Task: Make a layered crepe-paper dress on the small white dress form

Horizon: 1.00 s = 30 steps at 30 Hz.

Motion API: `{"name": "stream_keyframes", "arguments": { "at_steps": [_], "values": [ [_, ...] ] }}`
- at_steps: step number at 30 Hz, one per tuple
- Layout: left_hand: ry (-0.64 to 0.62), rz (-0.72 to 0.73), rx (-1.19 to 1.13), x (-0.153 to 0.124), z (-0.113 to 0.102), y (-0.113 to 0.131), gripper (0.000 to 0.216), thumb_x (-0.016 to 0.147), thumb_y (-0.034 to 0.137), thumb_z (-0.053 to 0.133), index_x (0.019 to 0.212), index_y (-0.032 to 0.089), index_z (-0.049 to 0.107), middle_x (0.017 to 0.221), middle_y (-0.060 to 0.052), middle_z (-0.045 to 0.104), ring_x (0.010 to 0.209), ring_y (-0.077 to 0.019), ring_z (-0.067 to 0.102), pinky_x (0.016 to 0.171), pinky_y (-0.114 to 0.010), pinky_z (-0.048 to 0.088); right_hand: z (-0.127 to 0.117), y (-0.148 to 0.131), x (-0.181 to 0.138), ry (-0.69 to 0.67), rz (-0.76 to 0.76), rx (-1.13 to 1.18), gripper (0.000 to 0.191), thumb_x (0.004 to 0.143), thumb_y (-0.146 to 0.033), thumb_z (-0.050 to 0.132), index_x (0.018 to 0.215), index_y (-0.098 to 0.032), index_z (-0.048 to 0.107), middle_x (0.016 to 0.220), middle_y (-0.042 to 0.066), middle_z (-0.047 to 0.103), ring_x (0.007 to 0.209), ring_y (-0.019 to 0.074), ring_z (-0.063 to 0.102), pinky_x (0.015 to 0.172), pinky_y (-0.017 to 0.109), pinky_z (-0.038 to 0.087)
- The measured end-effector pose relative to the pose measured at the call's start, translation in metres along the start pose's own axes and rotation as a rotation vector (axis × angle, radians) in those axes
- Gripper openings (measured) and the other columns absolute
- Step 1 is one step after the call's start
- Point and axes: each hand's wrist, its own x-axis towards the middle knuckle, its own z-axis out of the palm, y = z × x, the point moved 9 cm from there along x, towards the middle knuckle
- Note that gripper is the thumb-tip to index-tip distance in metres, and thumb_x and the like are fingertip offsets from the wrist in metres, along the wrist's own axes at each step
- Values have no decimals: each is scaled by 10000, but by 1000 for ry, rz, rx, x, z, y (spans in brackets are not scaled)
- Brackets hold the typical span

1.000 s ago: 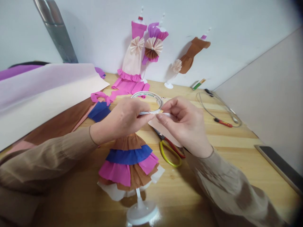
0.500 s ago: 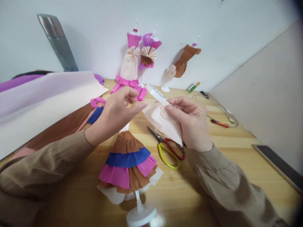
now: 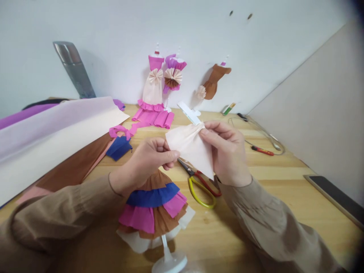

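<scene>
A cream piece of crepe paper (image 3: 193, 148), gathered at its top and flared below, is stretched between my hands. My right hand (image 3: 227, 151) pinches the gathered end between thumb and fingers. At the lower left edge, my left hand (image 3: 150, 155) grips the paper with thumb and fingers closed. Beneath my left hand stands a small dress form with a tiered skirt (image 3: 155, 206) in brown, blue, pink and cream, on a white base (image 3: 170, 261). Its upper part is hidden behind my hand. Scissors (image 3: 201, 185) with one red and one yellow handle lie under the paper.
Dressed miniature forms (image 3: 156, 79) stand by the wall, near pink folded paper (image 3: 155, 118) and a white strip (image 3: 189, 113). Large paper sheets (image 3: 71, 132) and a blue piece (image 3: 118, 148) lie left, with a grey bottle (image 3: 75, 70) behind. A phone (image 3: 335, 197) and cable (image 3: 263, 131) are right.
My left hand has come down from hovering apart and taken hold of the cream paper's left edge, spreading it out. My right hand keeps its pinch. The view has tilted up slightly.
</scene>
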Motion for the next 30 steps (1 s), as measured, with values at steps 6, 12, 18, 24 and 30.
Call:
{"name": "stream_keyframes", "arguments": {
  "at_steps": [6, 12, 18, 24, 30],
  "values": [
    [-16, 105, 58, 4, -4, 12, 145, 639, 195, 751, 697, 131, 634, 616, 18, 641, 529, -62, 550, 520, -180, 450, -1, -2, 2, -8, -48, -47, 126, 644, -239, 749, 745, -212, 679, 542, -58, 515, 486, 100, 429, 475, 243, 353],
    [-7, 124, 20, 6, -7, 14, 181, 696, 284, 731, 686, 125, 645, 561, 13, 623, 494, -69, 556, 508, -186, 470, 1, 0, 1, -25, -24, -50, 147, 650, -245, 761, 757, -210, 667, 531, -56, 520, 507, 111, 486, 479, 238, 368],
    [248, 483, 460, -9, -24, 54, 174, 791, 284, 628, 829, 123, 681, 670, -22, 650, 563, -107, 558, 507, -226, 450, 3, 6, 0, -58, 33, -81, 173, 648, -266, 787, 762, -196, 677, 546, -52, 544, 485, 92, 475, 463, 222, 368],
    [168, 1153, 986, -48, 5, 96, 239, 846, 351, 660, 1010, 178, 679, 1055, -94, 720, 1068, -240, 620, 946, -399, 486, 31, -7, -17, -340, -109, -421, 110, 754, -278, 680, 792, -176, 662, 584, -36, 547, 512, 98, 464, 469, 236, 349],
    [-182, 672, 1056, -20, 18, 62, 295, 926, 244, 482, 724, 140, 669, 635, -3, 630, 637, -124, 571, 629, -248, 431, 46, -25, -31, -437, -417, -686, 97, 806, -207, 611, 852, -175, 690, 657, -6, 656, 585, 125, 583, 532, 253, 429]
  ]
}}
